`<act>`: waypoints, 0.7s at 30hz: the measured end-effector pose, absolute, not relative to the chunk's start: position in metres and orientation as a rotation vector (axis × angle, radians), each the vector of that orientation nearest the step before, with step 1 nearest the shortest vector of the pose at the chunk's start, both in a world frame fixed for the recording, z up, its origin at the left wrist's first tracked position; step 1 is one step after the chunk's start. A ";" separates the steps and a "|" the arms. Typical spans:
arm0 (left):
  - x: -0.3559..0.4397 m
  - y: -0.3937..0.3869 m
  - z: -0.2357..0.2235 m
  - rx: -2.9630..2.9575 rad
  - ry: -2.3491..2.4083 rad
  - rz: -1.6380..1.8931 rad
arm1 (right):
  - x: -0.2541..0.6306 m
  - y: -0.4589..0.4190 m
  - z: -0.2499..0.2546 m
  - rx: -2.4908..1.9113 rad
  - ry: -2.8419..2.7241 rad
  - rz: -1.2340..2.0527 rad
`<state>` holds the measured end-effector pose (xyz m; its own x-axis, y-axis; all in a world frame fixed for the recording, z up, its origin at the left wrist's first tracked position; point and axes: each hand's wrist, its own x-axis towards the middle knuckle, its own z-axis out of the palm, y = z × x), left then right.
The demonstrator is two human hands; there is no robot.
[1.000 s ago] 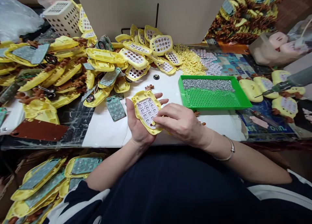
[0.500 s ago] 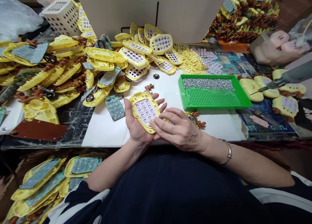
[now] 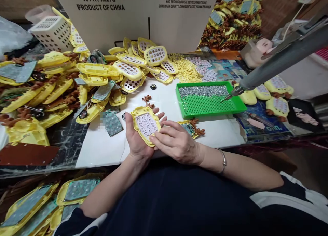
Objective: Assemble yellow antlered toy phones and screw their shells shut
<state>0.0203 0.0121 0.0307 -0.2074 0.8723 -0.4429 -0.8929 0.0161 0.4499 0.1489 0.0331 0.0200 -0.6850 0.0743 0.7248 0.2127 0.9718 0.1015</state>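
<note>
My left hand (image 3: 138, 143) is palm up, holding a yellow plastic toy casing (image 3: 135, 116) along its edges, its inner side facing up. A pale lilac button pad (image 3: 147, 123) sits in the casing. My right hand (image 3: 176, 140) has its fingers together, their tips on the lower right edge of the casing and pad; its thumb is hidden. Just beyond my right hand lies a yellow part with a green circuit board (image 3: 189, 128) and brown antlers. A loose circuit board (image 3: 113, 123) lies left of my left hand, and brown antlers (image 3: 147, 100) lie behind it.
A green tray (image 3: 215, 113) of small metal screws stands to the right, with an electric screwdriver (image 3: 271, 60) hanging over it. Yellow casings (image 3: 130, 70) and small yellow buttons (image 3: 183, 66) are heaped behind. More casings with boards (image 3: 58, 83) pile up at left. A small speaker (image 3: 153, 87) lies mid-table.
The view has turned, so the table appears shifted left and slightly down. The screwdriver shows larger and over the tray. Both hands keep nearly the same hold on the casing.
</note>
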 end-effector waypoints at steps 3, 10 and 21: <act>0.017 0.014 0.031 -0.023 0.820 1.648 | 0.162 0.027 0.016 -0.340 -2.336 -0.147; 0.015 0.019 0.031 0.024 0.890 1.654 | 0.204 0.017 0.001 -0.479 -2.498 -0.199; 0.046 0.008 0.031 0.077 0.861 1.205 | 0.284 -0.015 0.006 -1.152 -2.132 0.086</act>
<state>0.0459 0.0076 0.0312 0.0898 0.8370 -0.5398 -0.7820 0.3949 0.4823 0.2843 -0.0147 0.0064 -0.3579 0.7558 0.5484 0.7093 0.6020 -0.3667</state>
